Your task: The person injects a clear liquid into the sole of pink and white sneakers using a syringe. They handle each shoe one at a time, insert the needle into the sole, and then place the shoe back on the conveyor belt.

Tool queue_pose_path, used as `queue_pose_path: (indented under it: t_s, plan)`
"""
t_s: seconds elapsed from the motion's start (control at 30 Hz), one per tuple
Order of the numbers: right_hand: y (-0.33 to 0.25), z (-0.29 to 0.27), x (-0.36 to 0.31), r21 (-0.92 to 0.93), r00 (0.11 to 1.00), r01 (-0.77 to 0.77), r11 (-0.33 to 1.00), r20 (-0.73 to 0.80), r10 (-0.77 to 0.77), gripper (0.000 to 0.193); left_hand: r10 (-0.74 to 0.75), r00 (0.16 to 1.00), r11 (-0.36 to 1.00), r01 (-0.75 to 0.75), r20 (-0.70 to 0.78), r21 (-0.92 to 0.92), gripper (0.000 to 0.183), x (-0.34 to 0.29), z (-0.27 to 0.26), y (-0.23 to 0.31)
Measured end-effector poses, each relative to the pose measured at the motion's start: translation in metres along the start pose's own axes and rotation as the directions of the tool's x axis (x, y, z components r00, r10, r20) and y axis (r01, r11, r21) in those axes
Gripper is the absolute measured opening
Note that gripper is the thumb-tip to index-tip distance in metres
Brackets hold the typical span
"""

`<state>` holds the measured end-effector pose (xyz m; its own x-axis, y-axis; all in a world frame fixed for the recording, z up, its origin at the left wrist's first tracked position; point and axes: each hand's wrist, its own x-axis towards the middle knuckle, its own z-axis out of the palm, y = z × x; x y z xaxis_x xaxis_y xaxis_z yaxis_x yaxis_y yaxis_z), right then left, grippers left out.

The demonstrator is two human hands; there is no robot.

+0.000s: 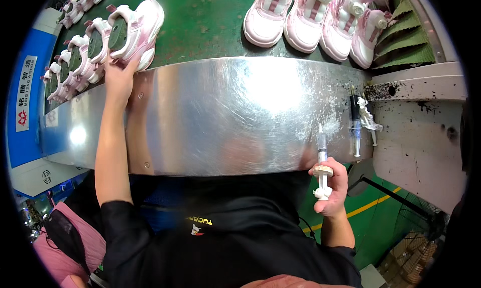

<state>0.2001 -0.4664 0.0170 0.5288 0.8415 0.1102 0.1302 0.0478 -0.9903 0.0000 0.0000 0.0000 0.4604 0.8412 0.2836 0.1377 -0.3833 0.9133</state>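
My left hand point(119, 80) reaches to the far left and grips the near side of a pink-and-white child's sneaker point(146, 30); its fingertips are partly hidden by the shoe. That sneaker has a dark green piece at its opening and leads a row of similar sneakers point(75, 65) stretching left. In my right hand point(334, 184), over the near edge of the metal ledge point(210, 117), is a clear plastic syringe point(322, 147). The syringe points away from me, with whitish material around its flange and plunger end.
Several pink-and-white sneakers point(305, 25) stand at the far right on the green surface point(200, 22), beside green flaps point(406, 42). On the ledge's right end lie a dark-filled syringe point(355, 120) and a crumpled white piece point(368, 115). White residue point(328, 125) marks the metal.
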Motion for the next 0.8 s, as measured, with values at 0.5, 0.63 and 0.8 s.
queue_pose_path:
  t_s: [0.5,0.63,0.8]
  plan:
    - [-0.001,-0.006,-0.017,-0.094,0.995,-0.031,0.995,-0.096,0.022,0.086,0.124,0.978,0.992,-0.12,0.166,-0.035,0.084,-0.139,0.001,0.089]
    - [-0.002,-0.004,-0.019,-0.097,0.985,-0.051,0.994,-0.171,0.033,0.085,-0.165,0.948,0.956,0.222,0.273,-0.193,0.099,-0.166,-0.006,0.11]
    - [-0.015,-0.002,-0.025,-0.144,0.971,-0.197,0.97,-0.164,0.172,0.081,-0.265,0.91,0.924,0.334,0.318,-0.186,0.059,-0.067,-0.009,0.056]
